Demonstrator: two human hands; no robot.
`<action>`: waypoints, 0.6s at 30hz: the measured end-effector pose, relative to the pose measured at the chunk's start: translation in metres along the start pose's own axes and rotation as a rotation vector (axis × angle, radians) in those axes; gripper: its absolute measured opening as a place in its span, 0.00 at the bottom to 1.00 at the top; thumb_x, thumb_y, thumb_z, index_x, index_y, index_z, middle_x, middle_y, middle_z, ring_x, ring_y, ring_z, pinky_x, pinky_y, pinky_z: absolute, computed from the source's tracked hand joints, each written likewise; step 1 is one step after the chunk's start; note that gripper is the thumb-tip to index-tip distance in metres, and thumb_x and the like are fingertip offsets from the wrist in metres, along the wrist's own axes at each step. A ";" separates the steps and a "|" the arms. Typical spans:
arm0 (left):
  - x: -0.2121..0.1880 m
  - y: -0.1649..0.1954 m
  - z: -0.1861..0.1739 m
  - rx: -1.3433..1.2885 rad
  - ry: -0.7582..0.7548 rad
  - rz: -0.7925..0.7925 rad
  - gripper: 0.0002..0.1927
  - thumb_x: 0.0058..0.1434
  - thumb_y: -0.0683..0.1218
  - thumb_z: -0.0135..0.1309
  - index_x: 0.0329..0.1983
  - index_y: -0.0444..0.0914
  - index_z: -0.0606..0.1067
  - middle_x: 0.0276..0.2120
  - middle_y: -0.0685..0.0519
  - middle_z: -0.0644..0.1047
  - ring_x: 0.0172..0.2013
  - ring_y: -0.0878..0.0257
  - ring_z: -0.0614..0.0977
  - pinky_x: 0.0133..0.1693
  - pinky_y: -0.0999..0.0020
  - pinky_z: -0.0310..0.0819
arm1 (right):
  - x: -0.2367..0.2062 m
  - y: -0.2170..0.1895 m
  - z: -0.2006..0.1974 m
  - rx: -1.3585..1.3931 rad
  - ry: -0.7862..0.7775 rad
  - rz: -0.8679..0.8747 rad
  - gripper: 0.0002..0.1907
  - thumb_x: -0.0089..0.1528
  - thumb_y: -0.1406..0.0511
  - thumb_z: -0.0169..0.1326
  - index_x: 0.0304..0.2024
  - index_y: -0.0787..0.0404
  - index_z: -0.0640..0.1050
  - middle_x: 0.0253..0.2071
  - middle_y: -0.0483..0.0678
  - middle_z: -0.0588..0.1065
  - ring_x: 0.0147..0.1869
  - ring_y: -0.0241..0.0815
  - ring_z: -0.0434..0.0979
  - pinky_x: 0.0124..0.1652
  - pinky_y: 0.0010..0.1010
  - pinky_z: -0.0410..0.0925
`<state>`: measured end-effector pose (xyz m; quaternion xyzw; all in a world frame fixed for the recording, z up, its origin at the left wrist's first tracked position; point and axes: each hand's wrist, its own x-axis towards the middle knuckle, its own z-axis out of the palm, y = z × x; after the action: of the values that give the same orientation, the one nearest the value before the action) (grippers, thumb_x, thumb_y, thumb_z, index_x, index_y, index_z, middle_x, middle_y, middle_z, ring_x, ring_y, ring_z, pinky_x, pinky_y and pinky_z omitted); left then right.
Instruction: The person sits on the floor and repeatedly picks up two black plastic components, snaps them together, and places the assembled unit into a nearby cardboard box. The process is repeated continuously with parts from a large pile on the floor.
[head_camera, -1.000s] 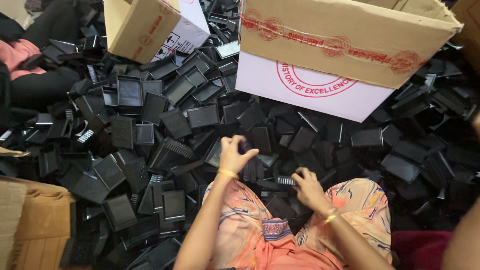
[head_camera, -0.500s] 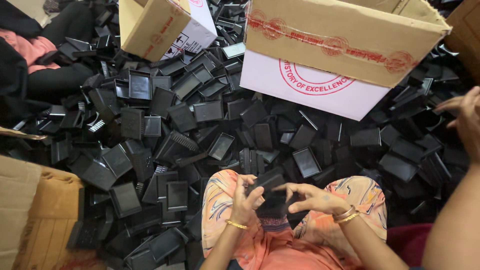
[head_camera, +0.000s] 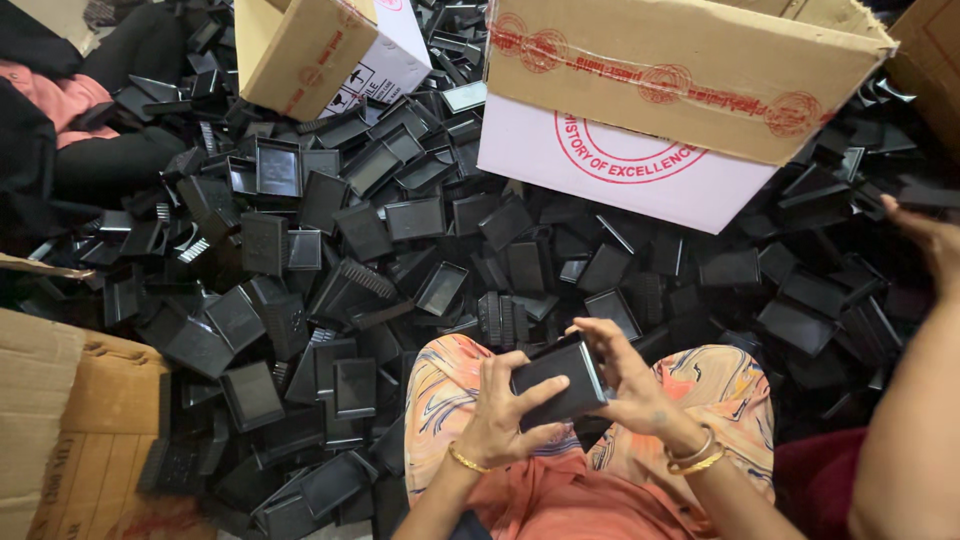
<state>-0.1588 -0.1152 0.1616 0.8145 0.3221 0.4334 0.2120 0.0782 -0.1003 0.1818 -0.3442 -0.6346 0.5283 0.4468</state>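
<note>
Both hands hold one black rectangular plastic casing (head_camera: 556, 377) over my lap. My left hand (head_camera: 500, 412) grips its lower left side, fingers wrapped around the edge. My right hand (head_camera: 628, 380) clasps its right side, fingertips on the upper rim. Gold bangles circle both wrists. My knees are covered in orange patterned cloth (head_camera: 730, 385). A heap of similar black casings (head_camera: 380, 240) spreads over the floor just beyond my knees.
A large cardboard box (head_camera: 680, 90) stands at the top right, a smaller one (head_camera: 310, 50) at top centre, another carton (head_camera: 60, 420) at lower left. Another person's arm (head_camera: 915, 400) reaches in from the right; a seated person (head_camera: 60, 110) is at top left.
My hands pulled back from the heap to my lap, bringing a black casing with them. Both now clasp it closer to me.
</note>
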 end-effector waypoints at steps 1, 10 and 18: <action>0.001 0.000 -0.001 -0.034 0.011 -0.009 0.31 0.57 0.58 0.64 0.64 0.50 0.75 0.54 0.42 0.66 0.53 0.47 0.69 0.59 0.52 0.64 | 0.000 -0.002 -0.001 0.020 -0.016 -0.039 0.59 0.43 0.79 0.72 0.72 0.57 0.56 0.65 0.50 0.62 0.71 0.44 0.62 0.66 0.35 0.62; 0.018 -0.007 -0.013 0.016 0.032 -0.001 0.31 0.55 0.58 0.65 0.63 0.51 0.75 0.54 0.43 0.65 0.52 0.48 0.68 0.58 0.51 0.64 | 0.004 -0.012 0.002 0.077 0.029 -0.036 0.59 0.43 0.78 0.73 0.71 0.57 0.57 0.68 0.50 0.60 0.74 0.46 0.60 0.65 0.38 0.65; 0.026 -0.013 -0.025 0.019 -0.019 -0.007 0.32 0.51 0.56 0.67 0.62 0.53 0.77 0.54 0.43 0.66 0.52 0.48 0.68 0.58 0.53 0.65 | 0.011 -0.026 0.006 0.011 0.045 -0.100 0.54 0.44 0.78 0.73 0.69 0.58 0.62 0.64 0.50 0.61 0.71 0.45 0.63 0.63 0.38 0.69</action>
<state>-0.1732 -0.0864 0.1812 0.8194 0.3272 0.4217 0.2089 0.0698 -0.0975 0.2096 -0.3215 -0.6378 0.5009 0.4888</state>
